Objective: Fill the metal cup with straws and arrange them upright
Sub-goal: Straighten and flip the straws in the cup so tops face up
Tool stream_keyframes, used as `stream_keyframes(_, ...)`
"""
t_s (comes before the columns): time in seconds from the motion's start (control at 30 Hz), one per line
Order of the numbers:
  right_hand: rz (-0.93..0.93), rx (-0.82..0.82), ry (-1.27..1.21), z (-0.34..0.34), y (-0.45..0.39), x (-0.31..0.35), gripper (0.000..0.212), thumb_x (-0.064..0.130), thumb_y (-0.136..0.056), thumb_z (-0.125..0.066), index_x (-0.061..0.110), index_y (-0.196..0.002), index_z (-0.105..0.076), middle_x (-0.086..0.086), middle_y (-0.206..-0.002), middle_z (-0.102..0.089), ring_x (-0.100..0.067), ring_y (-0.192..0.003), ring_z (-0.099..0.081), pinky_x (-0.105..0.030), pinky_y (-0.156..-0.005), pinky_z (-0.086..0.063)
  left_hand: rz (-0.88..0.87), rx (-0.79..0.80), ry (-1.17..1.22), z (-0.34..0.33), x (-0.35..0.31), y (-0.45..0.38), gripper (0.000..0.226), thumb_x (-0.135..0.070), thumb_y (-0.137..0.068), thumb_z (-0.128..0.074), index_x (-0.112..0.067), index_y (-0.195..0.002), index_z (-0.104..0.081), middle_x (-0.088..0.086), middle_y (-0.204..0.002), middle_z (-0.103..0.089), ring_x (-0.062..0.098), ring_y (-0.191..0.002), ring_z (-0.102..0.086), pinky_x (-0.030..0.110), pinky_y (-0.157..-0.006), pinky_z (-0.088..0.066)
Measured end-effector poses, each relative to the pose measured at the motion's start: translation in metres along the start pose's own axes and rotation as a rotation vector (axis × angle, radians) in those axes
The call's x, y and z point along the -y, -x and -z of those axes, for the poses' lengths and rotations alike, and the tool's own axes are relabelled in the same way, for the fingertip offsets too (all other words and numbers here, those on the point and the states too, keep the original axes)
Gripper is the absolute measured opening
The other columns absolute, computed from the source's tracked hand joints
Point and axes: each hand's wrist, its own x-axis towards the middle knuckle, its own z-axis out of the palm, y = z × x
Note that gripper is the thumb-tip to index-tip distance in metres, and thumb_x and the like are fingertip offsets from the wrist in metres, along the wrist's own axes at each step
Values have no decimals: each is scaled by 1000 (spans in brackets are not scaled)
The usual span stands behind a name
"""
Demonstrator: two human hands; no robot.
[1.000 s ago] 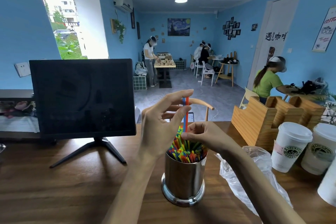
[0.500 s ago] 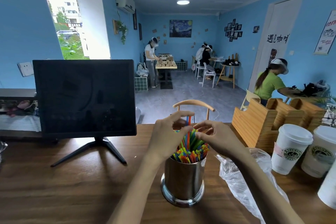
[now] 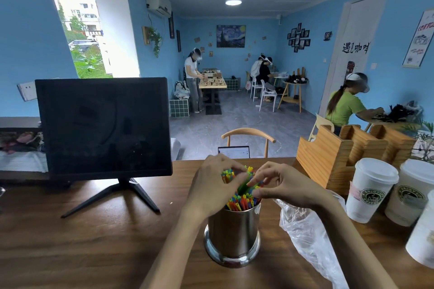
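The polished metal cup [image 3: 233,233], a straight-sided cylinder on a flared base, stands near the surface's [image 3: 98,239] front edge, packed with thin, bright plastic straws [image 3: 242,202]. The left hand [image 3: 211,185] and right hand [image 3: 285,186] meet over the bundle, fingers curled and pinching its upper ends, probably to gather leaning straws upright. A crinkled clear plastic bag [image 3: 310,237] lies just right of the cup, likely their wrapper.
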Motion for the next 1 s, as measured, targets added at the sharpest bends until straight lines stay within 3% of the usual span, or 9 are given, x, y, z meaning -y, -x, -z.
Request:
stream_keyframes(0.2, 34, -119, 45, -9, -8, -2, 18, 45, -75, -85, 30, -85, -82, 12, -101, -65, -14, -88, -66, -38, -82, -57, 80, 285, -48, -3, -15, 8, 35, -62, -70, -81, -38, -93, -68, -16, -79, -66, 0, -79, -60, 29, -77, -52)
stream_keyframes(0.37, 33, -159, 41, -14, -8, -2, 18, 43, -86, -75, 27, -92, -80, 13, -104, -64, -7, -88, -65, -26, -77, -57, 119, 284, -42, -4, -11, 8, 33, -58, -75, -79, -40, -101, -69, -19, -82, -70, -3, -83, -63, 32, -84, -53)
stream_keyframes(0.47, 53, -105, 71, -9, -4, -5, 15, 24, -94, -70, 25, -108, -77, 14, -112, -64, -5, -96, -66, -28, -86, -58, 115, 283, -53, -5, -12, 10, 32, -59, -77, -75, -42, -103, -66, -22, -84, -72, -3, -86, -63, 30, -85, -53)
stream_keyframes(0.53, 62, -55, 68, -6, -1, -5, 28, 9, -93, -66, 23, -117, -73, 15, -116, -64, -4, -102, -66, -27, -90, -57, 113, 265, -54, -5, -12, 11, 28, -60, -79, -73, -44, -100, -64, -23, -86, -71, -4, -86, -61, 27, -82, -53)
stream_keyframes(0.6, 67, -29, 59, -5, 0, -5, 33, 8, -91, -69, 23, -120, -72, 14, -117, -64, -4, -104, -66, -26, -91, -56, 112, 244, -56, -5, -13, 11, 27, -61, -81, -71, -43, -99, -64, -22, -87, -71, -6, -88, -60, 21, -78, -51)
stream_keyframes(0.8, 51, -213, 61, -15, 0, -2, 24, 16, -83, -82, 28, -104, -78, 12, -99, -74, -2, -89, -71, -29, -81, -62, 158, 188, -8, -9, -17, 11, 18, -45, -83, -77, -36, -97, -71, -20, -79, -72, -12, -77, -58, 14, -69, -44)
stream_keyframes(0.9, 57, -320, 44, -24, 0, 0, 20, 21, -80, -84, 30, -96, -78, 14, -90, -76, 0, -82, -71, -27, -77, -61, 184, 188, -12, -10, -16, 11, 23, -46, -81, -79, -38, -102, -73, -20, -79, -72, -13, -70, -56, 13, -67, -43)
stream_keyframes(1.0, 50, -375, 9, -32, 0, 0, 17, 25, -77, -86, 29, -92, -78, 16, -85, -75, -1, -79, -71, -30, -74, -62, 196, 178, -24, -7, -13, 9, 21, -46, -75, -82, -37, -94, -77, -17, -76, -71, -10, -64, -55, 16, -67, -46)
